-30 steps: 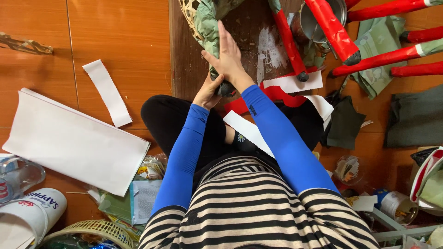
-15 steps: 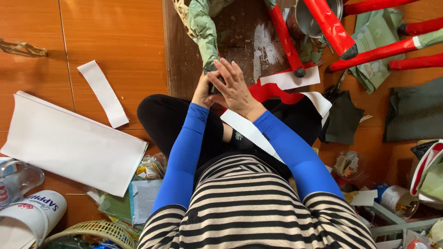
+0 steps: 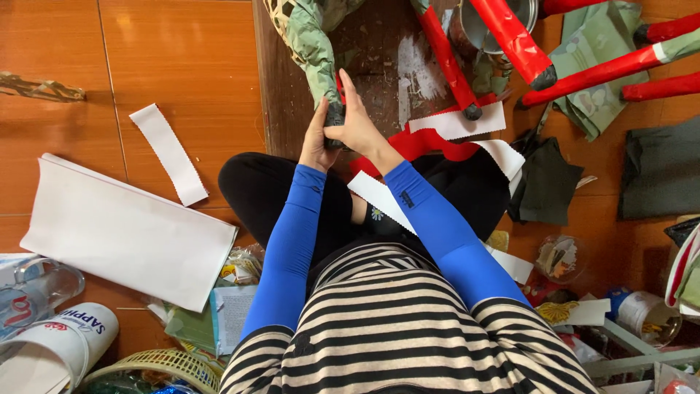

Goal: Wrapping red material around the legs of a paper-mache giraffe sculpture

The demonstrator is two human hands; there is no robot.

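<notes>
far left edge of floor: clear plastic jug [image 3: 33, 288] and white plastic tub [image 3: 62, 343] lay by the bottom-left corner; yellow-green woven basket [image 3: 164, 365] just right of them.
left floor: large folded white sheet [image 3: 124, 233] lay flat on the orange-brown floor [image 3: 189, 66]; short white pinked-edge strip [image 3: 169, 153] above it, apart from it.
left hand: left hand [image 3: 315, 138] was curled around the black-tipped lower end of the green-papered leg [image 3: 315, 55], fingers closed on it, thumb side hidden by the other hand.
work piece: green-papered leg ran from the top edge of the dark wooden board [image 3: 372, 80] down to the hands, above the black-trousered lap; green paper covered what showed of it, black tip still bare.
right hand: right hand [image 3: 357, 120] pressed against the same end, fingers straight and pointing up, palm flat on the wrap; not closed around anything I could see.
progress: judged late on this leg, wrap mostly on, end being smoothed or sealed; can't tell if glued.
done pieces: red-papered legs [image 3: 510, 40] with black tips lay at the top right, looked finished.
lap: red and white paper strips [image 3: 456, 120] lay across the knees, unused.
right floor: green patterned paper [image 3: 601, 87] and dark cloth pieces [image 3: 660, 168] near the right edge; tape roll [image 3: 645, 314] lower right among clutter.
</notes>
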